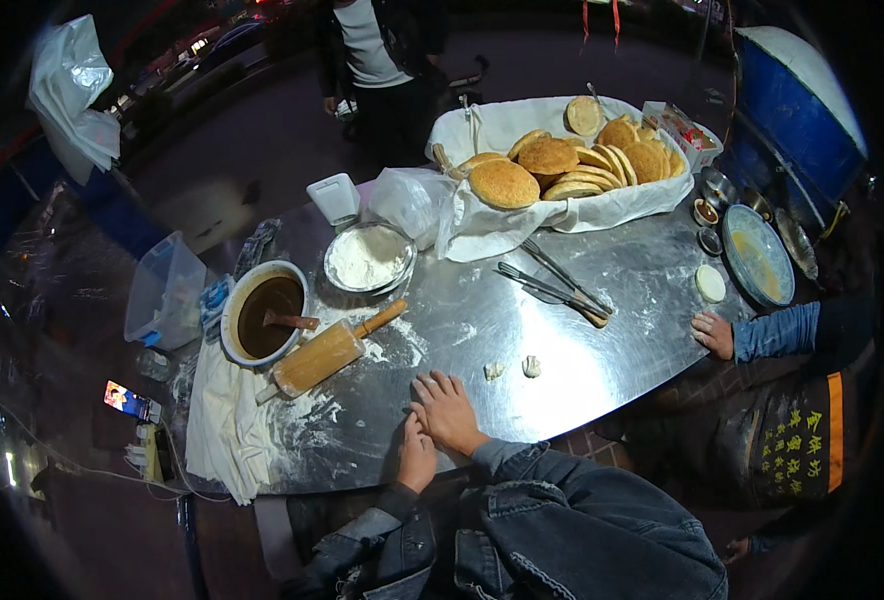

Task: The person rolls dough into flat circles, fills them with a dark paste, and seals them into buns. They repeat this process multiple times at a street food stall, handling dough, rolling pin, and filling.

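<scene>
My right hand (446,409) lies palm down on the floured steel table, fingers extended, with nothing in it. Beside it at the near edge, my left hand (417,454) touches or nearly touches it, its fingers partly hidden. Just right of my right hand sit two small dough lumps, one (494,370) nearer and the other (532,366) further right. A wooden rolling pin (320,358) lies up and left of my hands, against a white bowl of brown paste (263,313) with a wooden-handled utensil (290,320) in it. A bowl of flour (367,257) stands behind.
A cloth-lined basket (607,214) holds several round flatbreads (505,184) at the back. Tongs (554,289) lie mid-table. At right, a co-worker's hand (712,335) rests near a white dough disc (710,283) and blue bowl (758,255). White cloth (224,420) drapes over the left edge.
</scene>
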### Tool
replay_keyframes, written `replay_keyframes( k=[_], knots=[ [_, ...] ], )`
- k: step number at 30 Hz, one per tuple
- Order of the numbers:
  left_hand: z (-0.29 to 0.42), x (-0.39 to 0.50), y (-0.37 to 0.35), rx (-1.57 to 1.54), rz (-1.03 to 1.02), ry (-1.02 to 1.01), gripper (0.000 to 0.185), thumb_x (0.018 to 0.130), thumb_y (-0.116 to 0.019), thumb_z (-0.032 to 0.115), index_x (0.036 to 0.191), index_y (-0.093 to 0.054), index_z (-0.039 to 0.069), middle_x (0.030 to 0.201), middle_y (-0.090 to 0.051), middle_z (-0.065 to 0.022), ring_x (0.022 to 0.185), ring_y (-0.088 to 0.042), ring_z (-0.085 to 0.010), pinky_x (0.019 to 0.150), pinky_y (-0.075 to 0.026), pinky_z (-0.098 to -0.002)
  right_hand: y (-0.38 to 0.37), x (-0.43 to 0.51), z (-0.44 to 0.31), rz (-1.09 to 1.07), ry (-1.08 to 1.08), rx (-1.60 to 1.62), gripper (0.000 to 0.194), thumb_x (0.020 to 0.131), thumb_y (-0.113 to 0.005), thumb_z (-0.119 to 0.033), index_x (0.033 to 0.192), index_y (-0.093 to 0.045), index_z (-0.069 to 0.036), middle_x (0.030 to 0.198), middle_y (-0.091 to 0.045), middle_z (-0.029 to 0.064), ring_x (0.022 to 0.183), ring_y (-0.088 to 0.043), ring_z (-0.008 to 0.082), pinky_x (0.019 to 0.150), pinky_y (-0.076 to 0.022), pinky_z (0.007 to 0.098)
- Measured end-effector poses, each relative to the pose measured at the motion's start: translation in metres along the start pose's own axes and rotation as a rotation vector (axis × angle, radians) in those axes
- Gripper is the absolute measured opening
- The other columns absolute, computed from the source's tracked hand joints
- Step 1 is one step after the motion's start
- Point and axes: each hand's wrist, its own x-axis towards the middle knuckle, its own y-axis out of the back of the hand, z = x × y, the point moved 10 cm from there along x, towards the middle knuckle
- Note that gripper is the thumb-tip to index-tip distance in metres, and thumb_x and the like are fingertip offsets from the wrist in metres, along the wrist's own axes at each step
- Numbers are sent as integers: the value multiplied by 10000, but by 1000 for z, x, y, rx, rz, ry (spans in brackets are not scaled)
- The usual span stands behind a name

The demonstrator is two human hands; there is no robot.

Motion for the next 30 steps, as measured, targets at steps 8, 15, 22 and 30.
replay_keyframes(
  k=[8,15,22,30],
  knots=[
    [23,18,25,1,65,-30,473,862,-494,-8,1312,-348,-23,1244,-396,-223,1082,-521,-352,902,-452,-402,-2,8,31,-36,-199,461,403,913,-527,-298,1180,-552,3,1251,-538,172,1172,-474,349,1003,-355,437],
    [94,110,27,-25,66,-254,339,868,-556,48,1197,-487,8,1080,-511,-148,935,-572,-244,809,-474,-342,62,-1,95,232,-354,413,141,837,-568,-9,978,-583,-10,954,-536,163,839,-558,313,755,-459,364],
    [165,213,-15,-98,-50,-460,280,834,-512,2,1112,-537,17,964,-559,-141,923,-553,-310,828,-450,-389,102,-27,144,230,-573,263,95,890,-580,-101,891,-595,-8,750,-550,120,677,-560,220,638,-450,329],
    [192,338,-27,452,156,-680,355,786,-552,34,1127,-484,-38,1232,-442,-243,1073,-487,-421,959,-389,-468,130,-49,170,80,-770,286,194,916,-530,-194,969,-617,-29,888,-645,186,842,-622,366,747,-479,407]
  ],
)
